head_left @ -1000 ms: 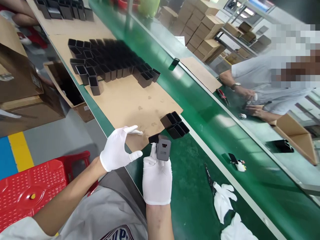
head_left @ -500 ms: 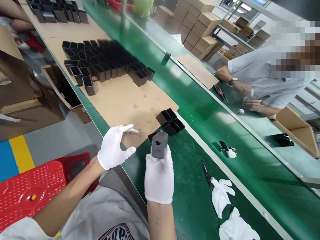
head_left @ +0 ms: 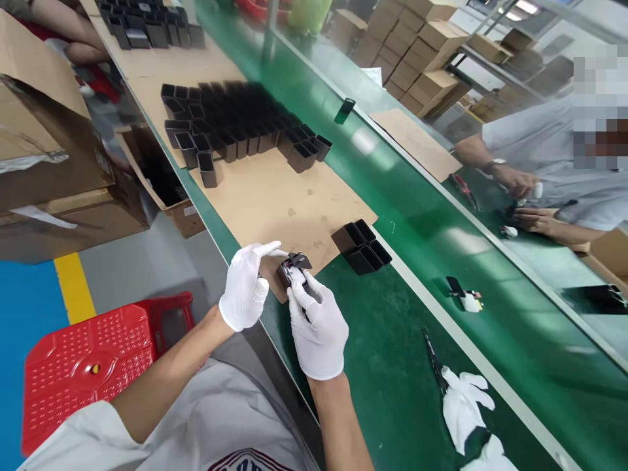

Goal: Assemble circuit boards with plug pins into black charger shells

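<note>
Black-cased device [head_left: 294, 269] held over the brown sheet's near corner

The device is gripped by the gloved right hand [head_left: 320, 327], with thumb and fingers clamped on its near end. It is held above the near corner of the brown sheet [head_left: 294, 196], close to the front edge of the green bench [head_left: 373, 340]; white parts can be seen in its open end, and a dark flap [head_left: 300, 260] is tilted out at the top. The gloved left hand [head_left: 245, 284] is held just beside it, thumb and fingers apart; whether contact is made by the fingertips cannot be told. Four black cases [head_left: 362, 248] are grouped at the sheet's right corner, while many more cases [head_left: 240, 124] are crowded across its far end. Toward the bench's white-banded far edge, a black pen-like tool [head_left: 432, 356] is laid against a crumpled white glove [head_left: 464, 405].
</note>
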`<act>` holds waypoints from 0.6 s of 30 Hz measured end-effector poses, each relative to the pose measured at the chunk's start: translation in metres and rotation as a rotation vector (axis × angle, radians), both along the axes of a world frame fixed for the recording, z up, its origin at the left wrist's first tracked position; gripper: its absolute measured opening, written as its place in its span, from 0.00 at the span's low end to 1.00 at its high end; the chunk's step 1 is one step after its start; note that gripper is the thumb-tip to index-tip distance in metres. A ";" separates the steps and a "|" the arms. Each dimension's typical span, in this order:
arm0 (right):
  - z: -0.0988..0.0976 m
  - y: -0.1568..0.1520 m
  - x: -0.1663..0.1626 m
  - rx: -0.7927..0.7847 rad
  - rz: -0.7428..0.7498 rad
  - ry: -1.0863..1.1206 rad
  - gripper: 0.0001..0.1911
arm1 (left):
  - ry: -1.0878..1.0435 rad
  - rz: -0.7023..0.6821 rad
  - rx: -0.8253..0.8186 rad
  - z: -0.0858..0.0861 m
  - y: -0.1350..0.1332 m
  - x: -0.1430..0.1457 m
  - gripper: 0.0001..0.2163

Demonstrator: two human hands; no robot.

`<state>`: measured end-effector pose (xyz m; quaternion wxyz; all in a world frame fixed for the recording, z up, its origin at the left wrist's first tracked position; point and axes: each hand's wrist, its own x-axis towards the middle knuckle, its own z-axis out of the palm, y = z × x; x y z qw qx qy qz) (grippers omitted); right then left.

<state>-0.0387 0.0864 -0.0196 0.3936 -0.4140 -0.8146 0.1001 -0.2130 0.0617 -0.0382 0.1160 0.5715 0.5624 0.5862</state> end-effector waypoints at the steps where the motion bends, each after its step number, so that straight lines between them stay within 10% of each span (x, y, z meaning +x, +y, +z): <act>1: -0.001 0.000 0.000 0.010 0.002 -0.007 0.13 | -0.002 -0.002 0.001 0.000 0.000 0.000 0.36; 18: 0.007 -0.009 -0.001 -0.163 -0.107 0.134 0.09 | -0.036 -0.003 0.006 0.005 0.001 0.002 0.34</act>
